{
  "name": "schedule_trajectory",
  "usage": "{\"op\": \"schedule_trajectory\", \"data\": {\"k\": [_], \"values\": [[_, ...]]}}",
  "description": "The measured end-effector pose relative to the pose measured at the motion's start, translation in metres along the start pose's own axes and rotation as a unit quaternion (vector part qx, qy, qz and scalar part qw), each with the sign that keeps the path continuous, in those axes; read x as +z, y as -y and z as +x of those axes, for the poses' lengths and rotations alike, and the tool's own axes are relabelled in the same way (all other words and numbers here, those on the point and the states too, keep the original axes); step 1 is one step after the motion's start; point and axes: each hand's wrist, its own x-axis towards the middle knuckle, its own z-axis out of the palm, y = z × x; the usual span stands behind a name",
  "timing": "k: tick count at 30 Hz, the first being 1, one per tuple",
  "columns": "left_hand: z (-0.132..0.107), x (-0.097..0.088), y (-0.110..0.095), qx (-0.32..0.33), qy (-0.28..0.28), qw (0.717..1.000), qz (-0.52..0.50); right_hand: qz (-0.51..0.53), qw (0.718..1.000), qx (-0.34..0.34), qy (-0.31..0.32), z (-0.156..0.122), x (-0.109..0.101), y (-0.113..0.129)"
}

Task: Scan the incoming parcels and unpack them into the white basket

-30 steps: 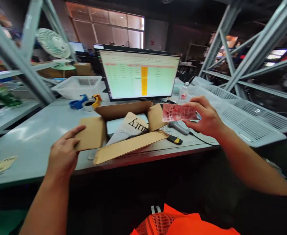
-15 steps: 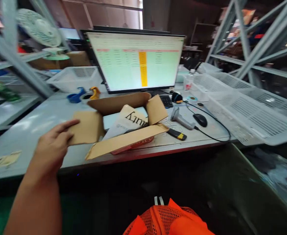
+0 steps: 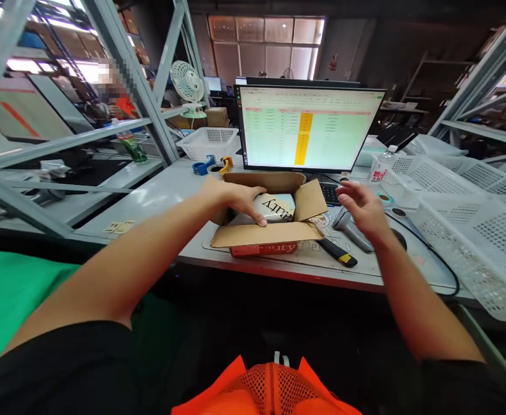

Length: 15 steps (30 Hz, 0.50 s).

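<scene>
The open cardboard box [image 3: 261,235] sits at the near edge of the table [image 3: 170,190], the left hand [image 3: 242,202] spread flat, gripping nothing, over its left flap and white packet [image 3: 281,208], seemingly steadying them, while the right hand [image 3: 363,208] hovers empty and loose beside the right flap.

The box [image 3: 261,235] sits before the monitor [image 3: 309,129] — scanner [image 3: 354,230] and knife [image 3: 337,253] to its right.

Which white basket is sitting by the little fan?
The white slotted plastic basket left of the computer monitor, next to the small white fan. The other white baskets sit far to the right, past the right hand.
</scene>
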Motion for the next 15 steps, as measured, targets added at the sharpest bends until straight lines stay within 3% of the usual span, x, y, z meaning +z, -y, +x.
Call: {"op": "schedule_trajectory", "data": {"k": [3,5,8,13,15], "values": [[0.008,0.012,0.005,-0.047,0.093,0.985,0.139,0.103,0.994,0.038,0.005,0.003,0.043,-0.031],[0.001,0.023,0.003,-0.068,0.112,0.950,0.285,0.134,0.989,0.066,0.012,-0.007,0.056,-0.047],[-0.009,0.039,-0.001,-0.043,0.089,0.911,0.400,0.154,0.982,0.106,0.034,-0.028,0.062,-0.063],[-0.015,0.048,0.003,0.016,0.048,0.909,0.414,0.146,0.964,0.099,0.200,-0.053,0.068,-0.074],[-0.023,0.046,0.000,0.045,0.030,0.908,0.415,0.097,0.966,0.069,0.228,-0.058,0.074,-0.078]]}}
